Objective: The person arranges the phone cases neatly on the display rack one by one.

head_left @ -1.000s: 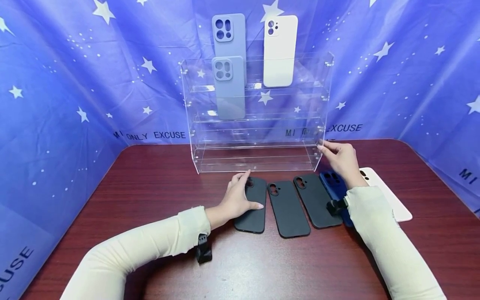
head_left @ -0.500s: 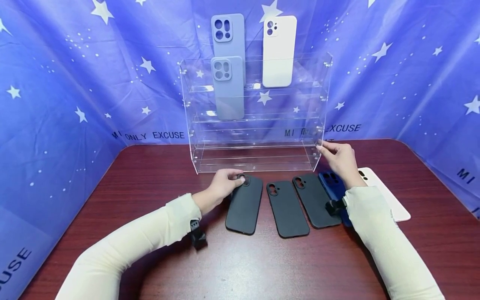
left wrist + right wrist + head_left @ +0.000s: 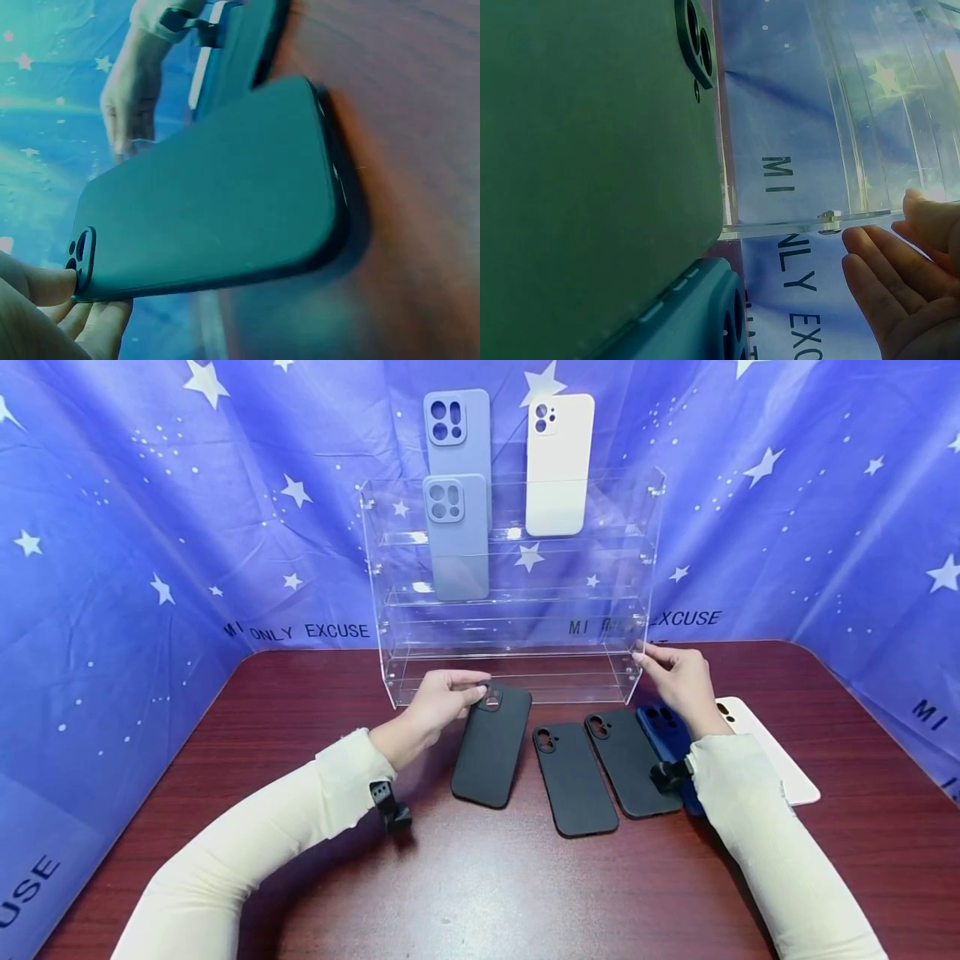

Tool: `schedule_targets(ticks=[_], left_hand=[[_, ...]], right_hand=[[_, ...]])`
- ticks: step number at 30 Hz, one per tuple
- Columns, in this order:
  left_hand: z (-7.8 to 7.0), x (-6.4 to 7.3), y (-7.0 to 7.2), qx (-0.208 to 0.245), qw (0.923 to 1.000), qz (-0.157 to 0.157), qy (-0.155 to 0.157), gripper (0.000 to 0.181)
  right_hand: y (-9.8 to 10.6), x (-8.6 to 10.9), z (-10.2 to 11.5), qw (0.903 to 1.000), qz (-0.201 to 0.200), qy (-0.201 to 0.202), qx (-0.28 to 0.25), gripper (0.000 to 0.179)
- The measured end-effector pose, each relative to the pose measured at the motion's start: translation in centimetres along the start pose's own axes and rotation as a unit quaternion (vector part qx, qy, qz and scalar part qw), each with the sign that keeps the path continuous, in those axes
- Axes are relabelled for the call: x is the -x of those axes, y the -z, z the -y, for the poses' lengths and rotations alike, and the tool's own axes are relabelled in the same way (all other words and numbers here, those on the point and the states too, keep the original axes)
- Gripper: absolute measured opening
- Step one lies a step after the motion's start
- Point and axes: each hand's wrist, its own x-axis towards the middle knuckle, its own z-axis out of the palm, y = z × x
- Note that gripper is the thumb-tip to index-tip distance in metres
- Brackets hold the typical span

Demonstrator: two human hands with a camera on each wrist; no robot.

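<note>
My left hand (image 3: 437, 702) pinches a black phone case (image 3: 492, 747) by its upper left corner, thumb at the camera cutout. The case is tilted, its camera end raised. In the left wrist view the same phone case (image 3: 210, 195) slants above the wood, thumb on its face and fingers behind. My right hand (image 3: 684, 683) holds the right side panel of a clear acrylic display rack (image 3: 517, 681). In the right wrist view the thumb and fingers of the right hand (image 3: 915, 270) lie on opposite sides of that panel.
Two more black phone cases (image 3: 576, 781) (image 3: 630, 764), a dark blue case (image 3: 663, 727) and a white case (image 3: 776, 752) lie on the table (image 3: 480, 893). Two grey-blue cases (image 3: 472, 452) (image 3: 460, 556) and a white case (image 3: 558, 468) stand on the rack's upper tiers. A starry curtain hangs behind.
My left hand has slid from the case's side to its top corner, then raised that end and moved it toward the rack. The right hand stays at the rack's side.
</note>
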Motion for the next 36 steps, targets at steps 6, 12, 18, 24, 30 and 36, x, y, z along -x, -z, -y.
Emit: schedule_targets(ticks=[6,12,18,24,30,36], left_hand=[[-2.6,-0.3,-0.4,0.04,0.9986,0.0,-0.033,0.032],[-5.9,-1.2,-1.1,0.086,0.9927,-0.014,-0.083,0.032],[-9.6,-2.4,-1.9,0.163,0.977,-0.041,-0.131,0.032],[-12.5,-3.6,-2.4,0.206,0.9609,-0.063,-0.174,0.031],[-15.4,-4.9,-2.4,0.221,0.9493,-0.083,-0.208,0.031],[-18.7,-5.8,-2.4,0.271,0.9333,-0.114,-0.206,0.031]], right_hand=[[0.0,0.0,-0.1,1.0,-0.001,-0.002,-0.003,0.034],[0.2,0.1,-0.2,0.9998,0.009,-0.007,-0.017,0.035],[0.1,0.1,-0.3,0.9998,0.004,-0.002,-0.018,0.034],[0.1,0.0,-0.1,0.9996,0.008,0.0,-0.028,0.034],[0.0,0.0,0.1,0.9997,0.011,-0.006,-0.021,0.035],[0.0,0.0,0.0,0.9998,0.012,-0.006,-0.018,0.036]])
